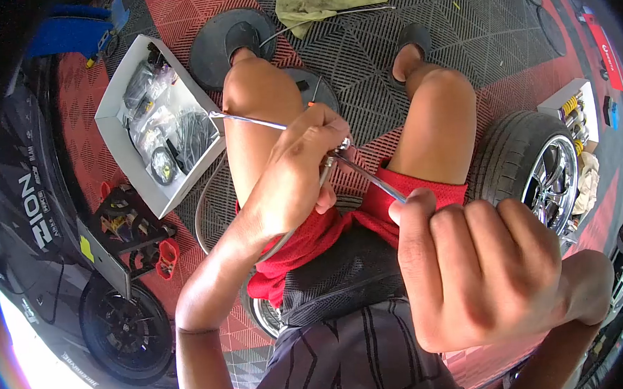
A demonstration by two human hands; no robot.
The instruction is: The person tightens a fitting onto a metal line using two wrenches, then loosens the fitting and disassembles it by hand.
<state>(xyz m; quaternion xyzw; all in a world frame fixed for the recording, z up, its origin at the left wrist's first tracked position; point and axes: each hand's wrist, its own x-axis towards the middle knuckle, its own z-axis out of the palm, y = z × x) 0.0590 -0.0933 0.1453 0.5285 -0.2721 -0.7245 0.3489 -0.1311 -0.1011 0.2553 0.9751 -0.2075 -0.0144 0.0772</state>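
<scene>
My left hand (293, 171) is closed around a silver wrench (251, 120) whose far end points left over my knee. A grey hose (202, 225) loops up to the same hand, with its metal fitting (342, 146) showing beside the fingers. My right hand (479, 274), nearer the camera, is a fist around a second silver wrench (374, 178). This wrench slants up and left, its far end at the fitting; whether its jaw sits on the fitting is hard to tell. My left palm and part of the hose are hidden.
A white box (115, 145) of bagged parts stands left of my legs. Beside the car is a black tool tray (127, 236). A chrome wheel with tire (501, 160) lies at right, near a box with yellow springs (569, 105). A greenish cloth (319, 2) lies ahead.
</scene>
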